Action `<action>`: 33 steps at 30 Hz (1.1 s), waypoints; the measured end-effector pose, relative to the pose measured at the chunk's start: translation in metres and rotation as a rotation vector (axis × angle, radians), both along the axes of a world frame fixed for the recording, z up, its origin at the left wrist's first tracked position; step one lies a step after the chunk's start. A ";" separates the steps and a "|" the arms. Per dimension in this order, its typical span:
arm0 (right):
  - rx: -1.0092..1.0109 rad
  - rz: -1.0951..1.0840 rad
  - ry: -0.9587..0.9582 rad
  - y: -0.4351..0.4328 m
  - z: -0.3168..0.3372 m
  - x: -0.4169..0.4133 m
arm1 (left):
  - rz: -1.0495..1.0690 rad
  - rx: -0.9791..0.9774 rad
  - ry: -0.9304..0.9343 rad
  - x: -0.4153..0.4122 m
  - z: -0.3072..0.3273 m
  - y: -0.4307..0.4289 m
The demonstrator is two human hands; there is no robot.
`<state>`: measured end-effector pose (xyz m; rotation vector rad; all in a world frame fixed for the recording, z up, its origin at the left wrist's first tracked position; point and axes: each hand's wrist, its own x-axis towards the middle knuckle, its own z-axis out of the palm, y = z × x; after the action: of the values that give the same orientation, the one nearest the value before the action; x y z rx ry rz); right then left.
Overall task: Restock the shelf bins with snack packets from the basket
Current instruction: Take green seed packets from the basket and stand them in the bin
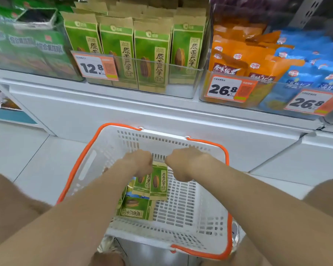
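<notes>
Inside the basket [88, 164], my left hand [140, 162] and right hand [185, 163] pinch one green packet [159, 182] at its top; my curled fingertips are hidden, and the packets under it are partly covered.

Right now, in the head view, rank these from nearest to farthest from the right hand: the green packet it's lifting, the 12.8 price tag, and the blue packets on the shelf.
1. Green packet: beside the right hand, in the basket.
2. 12.8 price tag: up left, on the middle bin.
3. Blue packets: far upper right.
</notes>
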<state>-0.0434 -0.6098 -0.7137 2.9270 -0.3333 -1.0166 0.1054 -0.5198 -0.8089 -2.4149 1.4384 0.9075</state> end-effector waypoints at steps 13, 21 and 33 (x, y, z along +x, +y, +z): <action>0.027 -0.065 0.042 -0.032 -0.036 0.012 | 0.466 -0.025 0.491 -0.023 -0.095 -0.011; 0.066 -0.096 0.006 -0.046 -0.038 0.028 | 0.296 0.078 0.414 -0.022 -0.108 -0.026; 0.076 -0.133 0.043 -0.050 -0.041 0.010 | 0.196 0.120 0.412 -0.041 -0.126 -0.026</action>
<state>-0.0330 -0.6601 -0.7546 2.9797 -0.5040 -1.1314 0.0639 -0.5461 -0.9350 -2.4038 1.2272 1.5641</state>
